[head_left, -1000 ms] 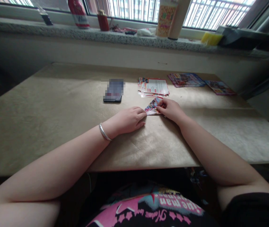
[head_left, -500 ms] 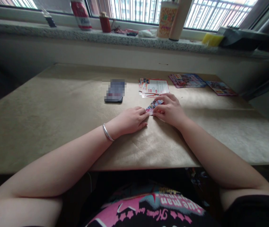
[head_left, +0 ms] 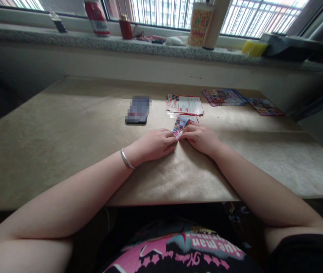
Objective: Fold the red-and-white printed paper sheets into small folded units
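Note:
A small folded piece of colourful printed paper (head_left: 180, 125) lies on the brown paper-covered table (head_left: 64, 132). My left hand (head_left: 154, 145), with a silver bracelet at the wrist, has its fingers curled and presses the paper's left edge. From the right, my right hand (head_left: 200, 137) pinches the same piece, and its fingertips meet those of the left hand. Most of the folded paper is hidden under my fingers.
A dark phone (head_left: 137, 110) lies left of a stack of printed leaflets (head_left: 185, 105). More leaflets (head_left: 223, 96) and another one (head_left: 265, 106) lie at the far right. The window sill holds a red can (head_left: 96, 17), a cup (head_left: 198, 22) and a yellow sponge (head_left: 253, 47).
My right hand has slid left over the folded paper until its fingertips meet the left hand's. The paper shows less and now stands more upright. The left hand has stayed put.

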